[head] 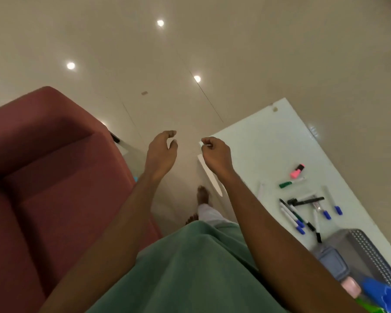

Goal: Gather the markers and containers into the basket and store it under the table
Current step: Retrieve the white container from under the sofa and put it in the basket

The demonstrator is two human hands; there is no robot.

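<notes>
Several markers (303,211) with blue, black and green caps lie scattered on the white table (269,143) at the right. A pink highlighter (297,171) and a green marker (290,183) lie further along it. The grey perforated basket (366,251) stands at the table's near end, with a grey lidded container (332,263), a pink container (350,289) and a blue container (382,294) beside it. My left hand (160,152) hovers over the floor, fingers curled apart, empty. My right hand (216,155) hangs over the table's far corner, fingers loosely closed, apart from the markers.
A dark red sofa (43,177) fills the left side. Glossy beige floor (190,53) lies between sofa and table, and my bare feet (202,195) stand in that gap. A green garment covers the lower middle of the view.
</notes>
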